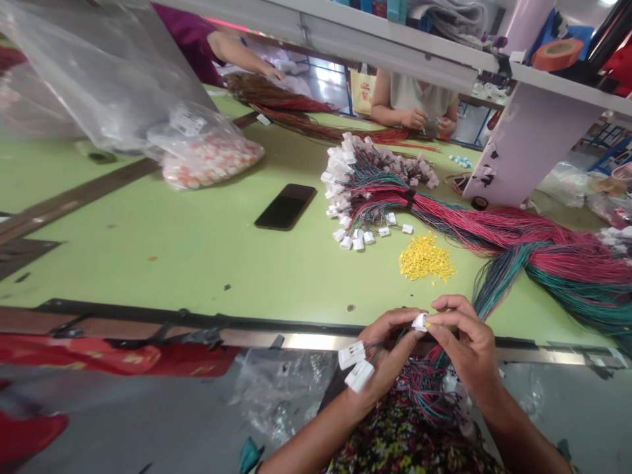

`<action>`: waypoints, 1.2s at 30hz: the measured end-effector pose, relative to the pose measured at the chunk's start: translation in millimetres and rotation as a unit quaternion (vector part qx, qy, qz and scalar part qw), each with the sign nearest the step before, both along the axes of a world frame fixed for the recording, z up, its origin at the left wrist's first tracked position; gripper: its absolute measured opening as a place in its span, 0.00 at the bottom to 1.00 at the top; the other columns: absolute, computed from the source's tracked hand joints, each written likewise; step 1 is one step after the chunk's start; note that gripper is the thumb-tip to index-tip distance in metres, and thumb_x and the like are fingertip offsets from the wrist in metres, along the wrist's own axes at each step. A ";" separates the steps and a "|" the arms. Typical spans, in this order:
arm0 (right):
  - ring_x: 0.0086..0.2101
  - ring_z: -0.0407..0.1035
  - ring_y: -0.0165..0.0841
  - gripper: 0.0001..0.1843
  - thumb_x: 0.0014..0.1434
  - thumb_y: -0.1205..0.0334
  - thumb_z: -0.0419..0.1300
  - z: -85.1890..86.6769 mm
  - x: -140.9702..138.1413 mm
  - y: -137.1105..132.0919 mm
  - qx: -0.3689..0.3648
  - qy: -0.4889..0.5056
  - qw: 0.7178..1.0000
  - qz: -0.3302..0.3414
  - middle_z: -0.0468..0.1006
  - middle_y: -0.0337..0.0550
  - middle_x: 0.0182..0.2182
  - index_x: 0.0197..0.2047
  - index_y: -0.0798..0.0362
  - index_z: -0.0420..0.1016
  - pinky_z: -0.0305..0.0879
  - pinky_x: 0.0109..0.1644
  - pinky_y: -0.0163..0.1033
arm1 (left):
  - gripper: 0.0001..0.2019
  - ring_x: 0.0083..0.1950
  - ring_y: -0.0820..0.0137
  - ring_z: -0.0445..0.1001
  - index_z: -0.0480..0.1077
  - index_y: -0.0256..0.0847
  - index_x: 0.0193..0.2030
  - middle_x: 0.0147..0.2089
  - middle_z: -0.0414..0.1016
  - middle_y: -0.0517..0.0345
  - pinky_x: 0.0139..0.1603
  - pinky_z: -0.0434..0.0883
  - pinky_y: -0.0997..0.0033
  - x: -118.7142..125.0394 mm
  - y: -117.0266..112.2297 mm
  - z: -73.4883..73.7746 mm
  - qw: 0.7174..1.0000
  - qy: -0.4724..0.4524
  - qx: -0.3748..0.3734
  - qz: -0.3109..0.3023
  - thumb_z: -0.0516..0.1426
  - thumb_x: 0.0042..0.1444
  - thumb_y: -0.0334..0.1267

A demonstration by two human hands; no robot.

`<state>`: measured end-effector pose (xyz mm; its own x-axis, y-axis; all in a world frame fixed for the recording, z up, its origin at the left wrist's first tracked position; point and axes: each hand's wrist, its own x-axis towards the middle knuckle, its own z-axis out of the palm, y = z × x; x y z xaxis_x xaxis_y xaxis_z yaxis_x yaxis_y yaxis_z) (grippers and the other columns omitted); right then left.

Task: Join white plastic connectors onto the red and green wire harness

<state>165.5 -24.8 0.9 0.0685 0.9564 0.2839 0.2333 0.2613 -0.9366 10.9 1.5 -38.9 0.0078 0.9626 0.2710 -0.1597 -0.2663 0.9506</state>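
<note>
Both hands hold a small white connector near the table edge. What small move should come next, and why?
Probably push the yellow piece into the white connector. The right hand pinches that piece against it, the left hand steadies it, and a pile of similar yellow pieces lies on the green table just ahead.

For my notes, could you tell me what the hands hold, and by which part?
The left hand and right hand pinch a white connector by its body.
</note>
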 end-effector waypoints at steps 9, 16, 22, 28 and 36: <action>0.44 0.73 0.34 0.02 0.60 0.59 0.70 -3.6 -0.9 5.3 -0.089 0.146 0.984 0.042 0.78 0.41 0.42 0.37 0.45 0.86 0.71 0.50 0.38 | 0.14 0.43 0.70 0.85 0.81 0.50 0.44 0.42 0.87 0.61 0.47 0.82 0.71 -1.7 -0.7 -2.9 0.998 0.023 0.050 0.005 0.66 0.54 0.25; 0.42 0.72 0.31 0.08 0.53 0.56 0.75 -6.9 -4.0 9.8 -0.149 0.244 0.957 0.045 0.78 0.38 0.39 0.37 0.45 0.85 0.70 0.47 0.33 | 0.15 0.42 0.71 0.85 0.81 0.51 0.45 0.42 0.87 0.62 0.47 0.82 0.72 0.0 -2.3 -5.3 0.998 0.031 0.054 0.010 0.66 0.55 0.26; 0.39 0.72 0.30 0.09 0.51 0.57 0.76 -7.0 -3.2 11.8 -0.178 0.274 0.943 0.057 0.79 0.37 0.37 0.35 0.47 0.84 0.70 0.45 0.33 | 0.14 0.44 0.67 0.86 0.82 0.49 0.45 0.44 0.87 0.58 0.48 0.82 0.68 -3.7 -3.3 -3.2 0.997 0.039 0.060 -0.006 0.66 0.56 0.27; 0.35 0.72 0.32 0.07 0.60 0.55 0.70 -0.4 0.2 10.9 -0.159 0.173 0.970 0.058 0.79 0.39 0.36 0.40 0.47 0.83 0.70 0.40 0.36 | 0.11 0.41 0.66 0.86 0.81 0.48 0.44 0.41 0.88 0.58 0.44 0.84 0.67 0.4 -4.1 -4.0 0.999 0.001 -0.021 -0.033 0.66 0.56 0.29; 0.39 0.72 0.35 0.07 0.66 0.63 0.63 16.1 36.8 -2.4 -0.009 -0.120 0.992 0.046 0.77 0.44 0.42 0.47 0.46 0.80 0.69 0.42 0.38 | 0.13 0.46 0.63 0.84 0.80 0.42 0.47 0.48 0.85 0.50 0.49 0.81 0.65 -10.6 6.2 9.2 0.980 -0.062 -0.100 -0.158 0.68 0.54 0.37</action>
<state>202.3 -27.3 17.0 -0.0858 0.9606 0.2643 0.4261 0.2751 -0.8618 0.3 7.7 -29.8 0.2932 0.9514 0.0939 -0.3217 0.0057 0.9468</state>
